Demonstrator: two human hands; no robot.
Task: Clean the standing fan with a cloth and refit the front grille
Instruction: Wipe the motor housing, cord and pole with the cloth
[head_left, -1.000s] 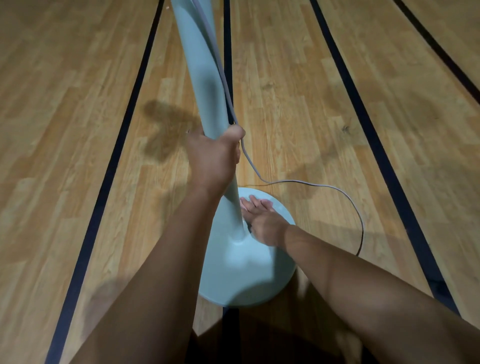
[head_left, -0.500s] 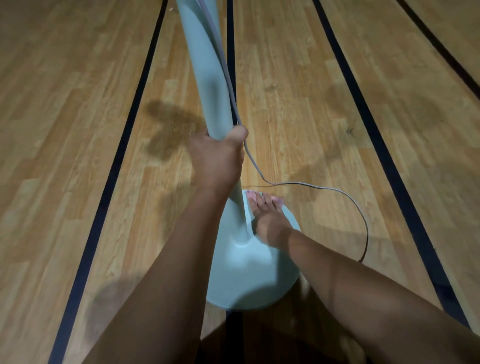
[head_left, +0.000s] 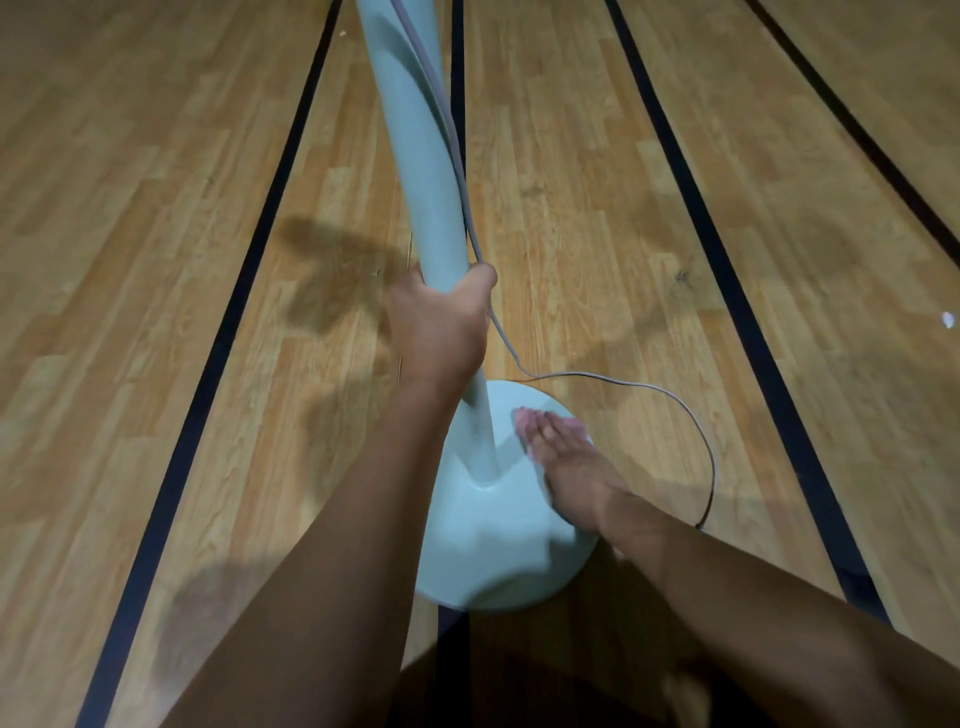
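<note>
Left hand (head_left: 441, 325) gripping fan pole (head_left: 415, 156), right hand (head_left: 566, 462) (fingers flat) on base (head_left: 493, 545)

Only 1 view: a wide-angle camera at the person's head, facing forward and steeply down, close over both forearms entering from the bottom of the frame. The fan pole (head_left: 431, 171) runs from top centre to the round base (head_left: 498, 551) at lower centre, and the striped wooden floor (head_left: 156, 208) bows outward toward the edges.

Warm, fairly dim indoor light. Soft dark shadows on the wooden floor (head_left: 571, 218) at nine o'clock and three o'clock. Deep shade at six o'clock. Slight blur throughout; floor lines bowed by wide-angle distortion.
</note>
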